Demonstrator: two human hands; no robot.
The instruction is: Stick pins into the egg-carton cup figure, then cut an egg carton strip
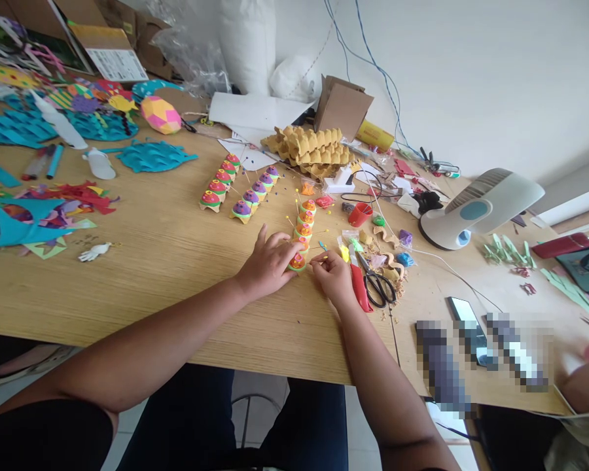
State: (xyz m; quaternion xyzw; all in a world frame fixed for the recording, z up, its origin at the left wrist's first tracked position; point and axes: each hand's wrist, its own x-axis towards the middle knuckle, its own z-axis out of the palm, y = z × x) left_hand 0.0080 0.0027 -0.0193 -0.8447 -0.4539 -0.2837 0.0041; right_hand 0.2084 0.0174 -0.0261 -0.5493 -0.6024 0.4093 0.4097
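A painted egg-carton caterpillar (303, 230) with orange and green segments and pins stuck in it lies on the wooden table (177, 275). My left hand (267, 263) is curled over its near end and steadies it. Just to the right, my right hand (331, 273) is closed in a pinch at that same end, holding something small that I cannot make out, perhaps a pin. Two more painted caterpillars, one red and green (220, 182) and one purple and green (255, 193), lie farther back.
Scissors (377, 282) and a red strip (359, 288) lie right of my right hand among foam scraps. A white fan (476, 209), a phone (466, 320), egg-carton pieces (309, 147), a cardboard box (342, 108) and blue paper cut-outs (152, 156) surround the work spot. Another person's hand (586, 376) shows at right.
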